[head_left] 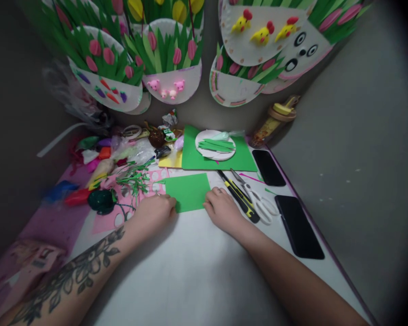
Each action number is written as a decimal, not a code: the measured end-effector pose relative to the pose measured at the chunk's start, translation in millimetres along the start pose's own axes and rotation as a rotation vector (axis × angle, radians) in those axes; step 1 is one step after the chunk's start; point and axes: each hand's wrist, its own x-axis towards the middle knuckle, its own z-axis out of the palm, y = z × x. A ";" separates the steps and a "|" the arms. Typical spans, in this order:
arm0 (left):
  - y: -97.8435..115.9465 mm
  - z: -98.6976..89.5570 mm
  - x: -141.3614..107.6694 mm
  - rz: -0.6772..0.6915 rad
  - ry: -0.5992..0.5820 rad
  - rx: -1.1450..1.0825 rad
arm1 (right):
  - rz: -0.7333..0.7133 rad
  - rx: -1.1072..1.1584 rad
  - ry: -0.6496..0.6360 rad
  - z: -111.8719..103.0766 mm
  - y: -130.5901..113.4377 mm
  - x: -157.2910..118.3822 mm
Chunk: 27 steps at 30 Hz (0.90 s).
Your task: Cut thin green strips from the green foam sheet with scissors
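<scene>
A small green paper rectangle (190,192) lies on the white table between my hands. My left hand (158,209) is closed at its left edge, fingers curled on the paper's lower left corner. On the opposite edge, my right hand (222,209) grips the paper's right side with bent fingers. Behind it, a white paper plate (204,155) with green strips rests on a larger green sheet (243,158). A black and yellow cutter (240,198) and white-handled scissors (258,201) lie just right of my right hand.
Two black phones (301,228) lie along the table's right edge. A lidded cup (274,122) stands at the back right. Coloured clay packs (104,154), green scraps (134,178) and a pink dotted sheet (105,222) cover the left side. Decorated plates (173,88) hang on the wall.
</scene>
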 end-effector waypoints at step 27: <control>17.9 -26.5 -27.6 0.077 -0.195 0.146 | -0.254 -0.416 -0.072 -21.4 -5.4 -21.8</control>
